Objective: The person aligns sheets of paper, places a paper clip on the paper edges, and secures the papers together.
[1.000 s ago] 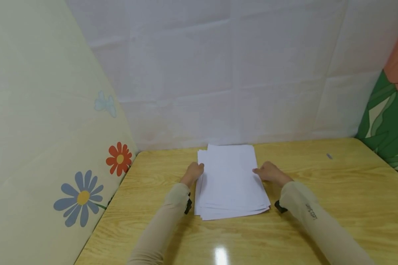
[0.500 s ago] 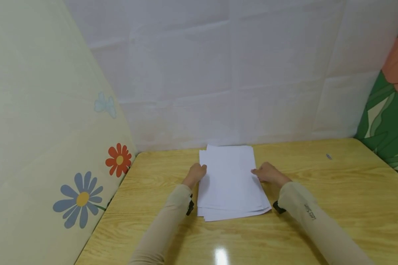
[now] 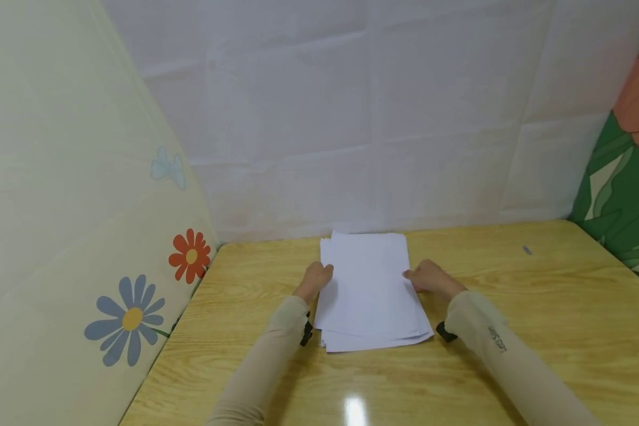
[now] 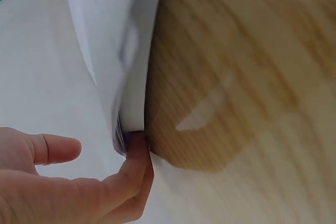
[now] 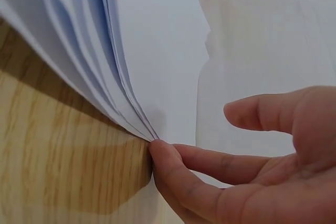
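Head: uneven stack of white paper (image 3: 370,290) on the wood-grain table (image 3: 516,296), braced from opposite sides by left hand (image 3: 315,278) and right hand (image 3: 430,277). Left wrist: fingers (image 4: 135,163) press its edge, thumb (image 4: 58,148) free, no pinch. Right wrist: likewise; can't tell if fingertips reach underneath.

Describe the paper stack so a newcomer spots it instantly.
Find the wood-grain table before the white backdrop. Toward its far edge, between the left hand and right hand, is the paper stack. White and uneven-edged, it dwarfs the small object farther right.
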Demonstrator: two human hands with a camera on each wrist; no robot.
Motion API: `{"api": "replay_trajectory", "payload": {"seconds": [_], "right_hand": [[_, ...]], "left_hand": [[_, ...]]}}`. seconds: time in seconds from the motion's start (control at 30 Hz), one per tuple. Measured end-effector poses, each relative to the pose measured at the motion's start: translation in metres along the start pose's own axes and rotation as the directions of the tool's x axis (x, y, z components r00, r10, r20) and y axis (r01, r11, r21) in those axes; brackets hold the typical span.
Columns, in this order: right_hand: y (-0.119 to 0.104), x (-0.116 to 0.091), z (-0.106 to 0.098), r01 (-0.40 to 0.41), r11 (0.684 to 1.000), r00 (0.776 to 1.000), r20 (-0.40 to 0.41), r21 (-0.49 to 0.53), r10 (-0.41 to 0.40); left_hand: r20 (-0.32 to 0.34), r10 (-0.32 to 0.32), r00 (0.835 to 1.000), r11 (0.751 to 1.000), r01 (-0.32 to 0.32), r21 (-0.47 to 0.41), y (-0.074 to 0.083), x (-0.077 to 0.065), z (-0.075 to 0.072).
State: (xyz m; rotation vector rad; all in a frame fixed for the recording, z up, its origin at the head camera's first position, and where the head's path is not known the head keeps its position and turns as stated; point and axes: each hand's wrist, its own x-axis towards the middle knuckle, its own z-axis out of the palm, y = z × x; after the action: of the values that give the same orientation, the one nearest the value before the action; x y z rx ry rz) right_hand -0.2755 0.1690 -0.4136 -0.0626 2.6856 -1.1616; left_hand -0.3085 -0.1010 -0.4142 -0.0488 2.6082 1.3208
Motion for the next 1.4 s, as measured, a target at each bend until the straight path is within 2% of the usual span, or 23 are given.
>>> {"api": "replay_trajectory", "payload": {"seconds": [0.3, 0.63, 0.8, 0.97, 1.2, 1.4], "right_hand": [[0.000, 0.001, 0.002, -0.011, 0.999, 1.000, -0.010, 0.033, 0.012], [0.000, 0.000, 0.002, -0.027, 0.999, 1.000, -0.008, 0.022, 0.027], [-0.001, -0.001, 0.001, -0.021, 0.999, 1.000, 0.003, 0.027, 0.021], [-0.002, -0.002, 0.001, -0.011, 0.999, 1.000, 0.006, 0.043, 0.010], [-0.004, -0.005, 0.000, -0.022, 0.999, 1.000, 0.006, 0.044, 0.022], [-0.004, -0.004, -0.001, -0.046, 0.998, 0.998, 0.035, 0.048, 0.045]], "left_hand": [[0.023, -0.013, 1.000, 0.993, 0.015, -0.117, 0.000, -0.002, -0.001], [0.028, -0.034, 0.999, 0.981, 0.039, -0.190, 0.005, -0.008, -0.001], [0.005, -0.022, 1.000, 0.975, 0.023, -0.222, 0.006, -0.009, -0.001], [-0.036, 0.002, 0.999, 0.982, -0.009, -0.187, 0.004, -0.008, 0.000], [-0.038, 0.027, 0.999, 0.990, -0.032, -0.138, -0.002, -0.003, 0.000], [-0.038, 0.095, 0.995, 0.988, -0.099, -0.118, -0.007, -0.003, 0.000]]}}
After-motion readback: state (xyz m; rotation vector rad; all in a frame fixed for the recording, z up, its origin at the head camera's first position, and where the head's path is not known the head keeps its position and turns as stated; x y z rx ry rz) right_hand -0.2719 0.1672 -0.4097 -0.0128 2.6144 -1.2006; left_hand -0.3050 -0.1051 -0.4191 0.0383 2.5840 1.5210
